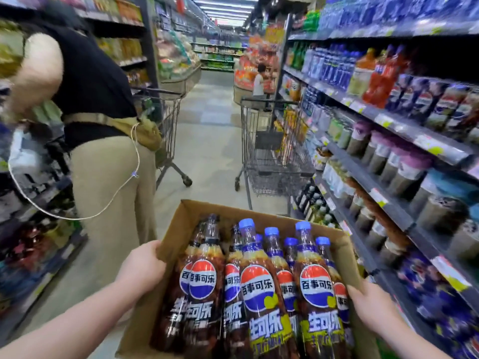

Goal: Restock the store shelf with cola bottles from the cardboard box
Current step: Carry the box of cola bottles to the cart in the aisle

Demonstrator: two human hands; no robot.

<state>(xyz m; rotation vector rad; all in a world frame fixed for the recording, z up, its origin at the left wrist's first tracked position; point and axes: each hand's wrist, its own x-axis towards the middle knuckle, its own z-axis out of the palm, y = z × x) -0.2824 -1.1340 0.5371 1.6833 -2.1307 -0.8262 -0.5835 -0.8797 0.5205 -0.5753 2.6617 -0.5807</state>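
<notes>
Gripping box (178,229) of cola bottles (258,288) w/ both hands (141,265) (368,304).

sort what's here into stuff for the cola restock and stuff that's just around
Job: cardboard box, cola bottles, left hand, right hand, drinks shelf.
Lying about: cart beside shelf, cart behind person, person in black top, distant shopper.

The cola bottles (259,288) in the cardboard box (181,216) carry the Pepsi globe reading "百事可乐", with "生可乐" below.

Left hand (143,268), right hand (373,304) apparently around box (186,216)
</notes>
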